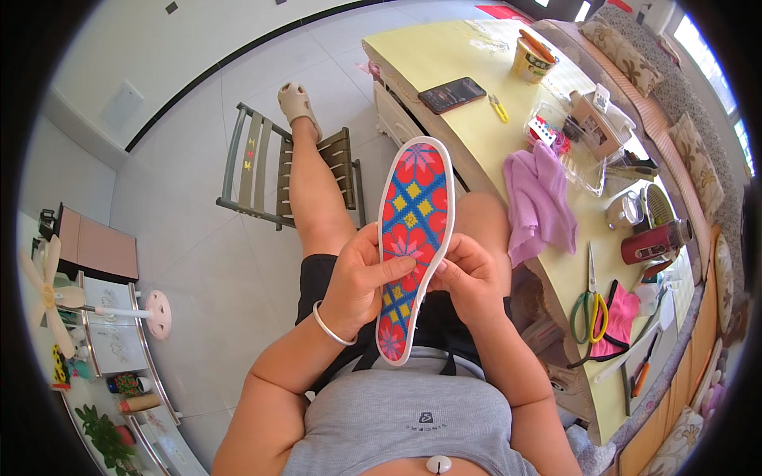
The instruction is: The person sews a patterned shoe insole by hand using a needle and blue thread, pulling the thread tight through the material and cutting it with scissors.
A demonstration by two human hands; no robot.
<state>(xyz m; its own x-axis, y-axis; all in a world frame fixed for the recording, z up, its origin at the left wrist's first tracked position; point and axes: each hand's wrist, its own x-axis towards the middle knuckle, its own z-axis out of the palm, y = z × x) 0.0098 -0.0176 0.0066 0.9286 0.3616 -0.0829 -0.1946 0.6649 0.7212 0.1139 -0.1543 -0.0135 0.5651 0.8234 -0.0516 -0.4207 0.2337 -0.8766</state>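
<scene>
An embroidered insole (pixel 410 206) with red flowers, blue bands, yellow squares and a white rim stands lengthwise before me, above my lap. My left hand (pixel 359 279) grips it from the left, thumb laid across the patterned face and the other fingers hidden behind. At the opposite edge, by the narrow waist of the insole, my right hand (pixel 470 274) pinches the white rim between thumb and finger. Whether a needle or thread is also in that pinch is too small to make out.
A folding stool (pixel 274 163) supports my outstretched leg. On the yellow-covered table (pixel 444 63) at the right lie a phone (pixel 452 95), yellow snips (pixel 498 109), a purple towel (pixel 540 198), scissors (pixel 590 305) and a red flask (pixel 656 242). A white fan (pixel 49 295) stands at the left.
</scene>
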